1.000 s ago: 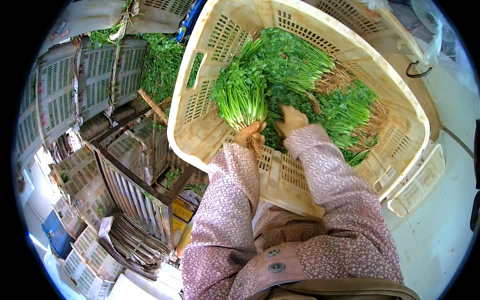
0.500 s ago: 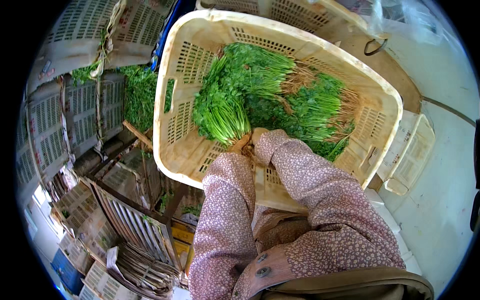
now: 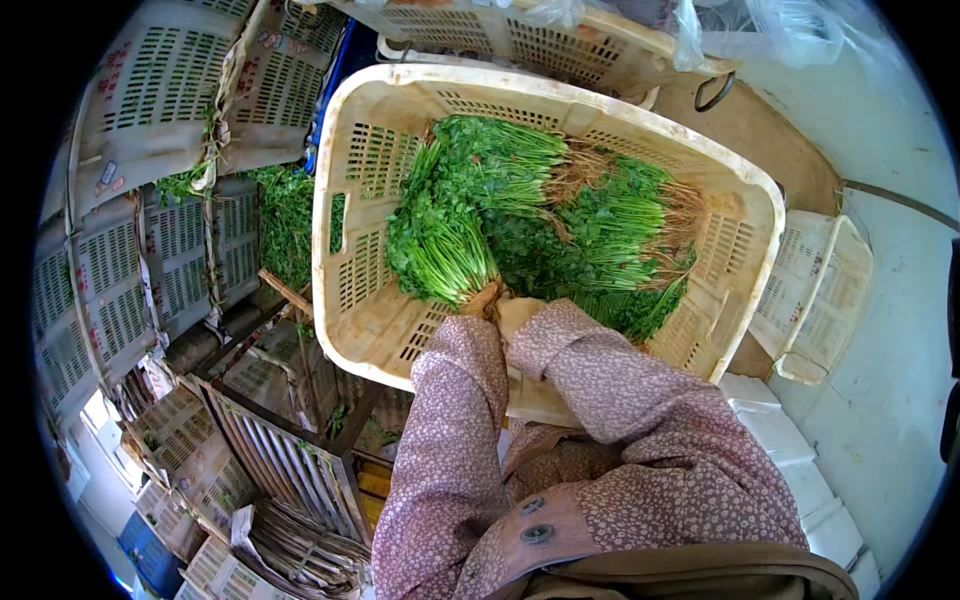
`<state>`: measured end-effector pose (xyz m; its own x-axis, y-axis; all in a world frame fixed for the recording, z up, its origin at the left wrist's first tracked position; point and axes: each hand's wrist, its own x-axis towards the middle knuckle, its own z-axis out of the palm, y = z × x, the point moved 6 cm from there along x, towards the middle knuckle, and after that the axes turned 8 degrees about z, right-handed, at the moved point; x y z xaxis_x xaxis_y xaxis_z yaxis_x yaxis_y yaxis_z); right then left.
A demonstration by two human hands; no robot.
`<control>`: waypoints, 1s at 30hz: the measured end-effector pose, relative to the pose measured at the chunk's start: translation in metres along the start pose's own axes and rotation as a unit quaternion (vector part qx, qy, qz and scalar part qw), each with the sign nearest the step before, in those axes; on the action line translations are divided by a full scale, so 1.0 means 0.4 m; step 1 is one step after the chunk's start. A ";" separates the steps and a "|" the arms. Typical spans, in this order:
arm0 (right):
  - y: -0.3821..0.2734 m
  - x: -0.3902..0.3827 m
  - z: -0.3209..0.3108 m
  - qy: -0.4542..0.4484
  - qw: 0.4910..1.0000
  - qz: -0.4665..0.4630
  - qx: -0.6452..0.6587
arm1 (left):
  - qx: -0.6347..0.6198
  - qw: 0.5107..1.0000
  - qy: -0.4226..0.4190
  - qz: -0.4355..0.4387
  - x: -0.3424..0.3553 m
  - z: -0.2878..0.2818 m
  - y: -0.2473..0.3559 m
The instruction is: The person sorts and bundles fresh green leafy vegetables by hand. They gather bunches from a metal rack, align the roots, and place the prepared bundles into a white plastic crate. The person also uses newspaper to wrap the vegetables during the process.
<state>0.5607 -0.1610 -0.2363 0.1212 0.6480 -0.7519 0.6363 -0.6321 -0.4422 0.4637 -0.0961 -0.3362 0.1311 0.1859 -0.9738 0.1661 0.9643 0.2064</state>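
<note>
Both my hands meet at the root end of a bunch of coriander at the near left inside a cream plastic crate. Its stems fan away from my hands, leaves toward the far left. My left hand, partly covered by its flowered sleeve, is closed round the stem bases and roots. Against the same root end, my right hand is closed, its fingers mostly hidden. Beyond lies another coriander bunch, brown roots pointing right. More coriander lies at the right, roots toward the crate's right wall.
Slatted grey crates stack up on the left, with loose greens between them. A rusty metal rack stands at the lower left. White boxes and a pale crate are at the right.
The view has shifted, so the crate sits slightly lower in the picture. My hands stay together at the bunch's root end; the coriander lies much as before.
</note>
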 end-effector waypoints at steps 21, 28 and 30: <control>0.350 0.433 -0.128 -0.029 0.880 0.107 0.463 | 0.090 0.983 -0.087 0.132 -0.575 -0.172 0.128; 0.328 0.200 -0.146 0.074 0.956 0.094 0.267 | 0.076 0.991 0.004 0.110 -0.611 -0.204 0.005; 0.271 0.165 -0.196 0.096 0.957 0.101 0.254 | 0.086 0.987 0.021 0.135 -0.613 -0.193 -0.001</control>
<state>0.6973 -0.1535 -0.2954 0.3717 0.5253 -0.7654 0.1384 -0.8466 -0.5139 0.3559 -0.1273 -0.1049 0.1529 0.4422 -0.8838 0.2957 0.8328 0.4679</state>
